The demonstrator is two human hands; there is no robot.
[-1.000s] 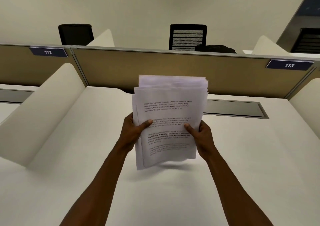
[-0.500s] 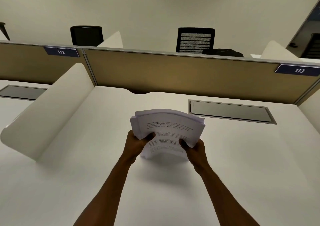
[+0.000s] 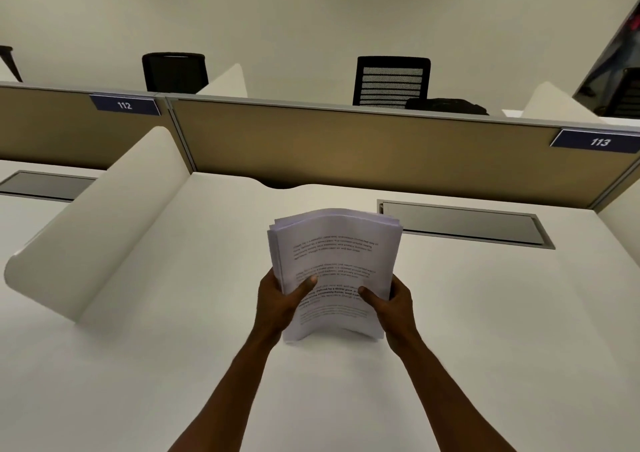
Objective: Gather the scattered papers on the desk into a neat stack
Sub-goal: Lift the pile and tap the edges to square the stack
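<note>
A stack of white printed papers (image 3: 334,243) stands on its lower edge on the white desk (image 3: 173,365), tilted back and bowed in the middle. My left hand (image 3: 277,302) grips the stack's left side, thumb on the front sheet. On the right side my right hand (image 3: 394,304) holds it the same way. The top edges of the sheets are slightly uneven. No loose sheets lie elsewhere on the desk.
A curved white divider (image 3: 97,229) rises on the left. A tan partition (image 3: 346,150) with labels 112 and 113 closes the back. A grey cable hatch (image 3: 464,224) is set into the desk at right. Black chairs stand beyond the partition.
The stack came down from mid-air to the desk, leaned far back, and now stands more upright on its lower edge. Both hands kept their grip.
</note>
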